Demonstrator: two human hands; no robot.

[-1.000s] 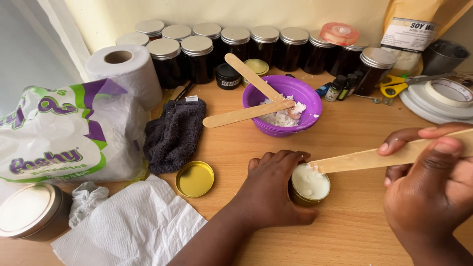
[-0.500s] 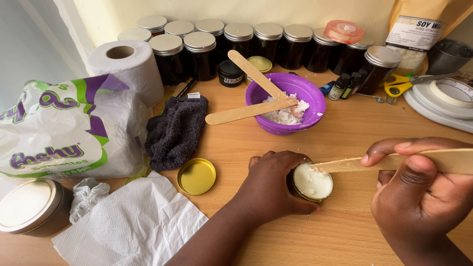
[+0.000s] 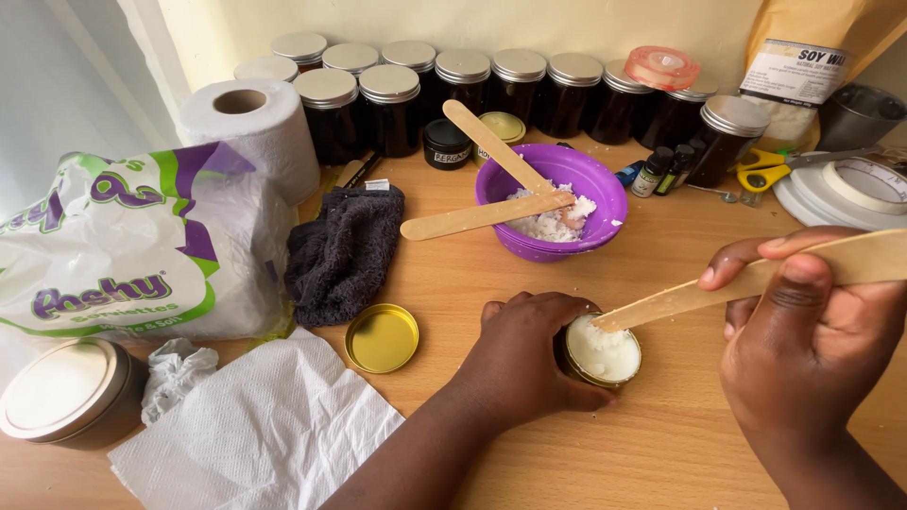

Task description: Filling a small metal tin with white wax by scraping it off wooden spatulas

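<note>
Since a second ago, right hand (image 3: pixel 812 349), fingers gripping wooden stick (image 3: pixel 756 279), is dipping lower; left hand (image 3: pixel 524 354) is clasping tin (image 3: pixel 603 351). Press flat, gently.

Free room: I see bare desk (image 3: pixel 661 444) at 6 o'clock of the small tin (image 3: pixel 603 351).
Obstacles: purple bowl (image 3: pixel 553 203) at 12 o'clock, gold lid (image 3: pixel 382 337) at 9 o'clock.

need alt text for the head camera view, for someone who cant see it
A person's left hand steadies a small round tin of white wax on a wooden table while the right hand presses a flat wooden stick into it. Behind sit a purple bowl holding two more sticks, a gold lid, a dark cloth and rows of dark jars.
</note>
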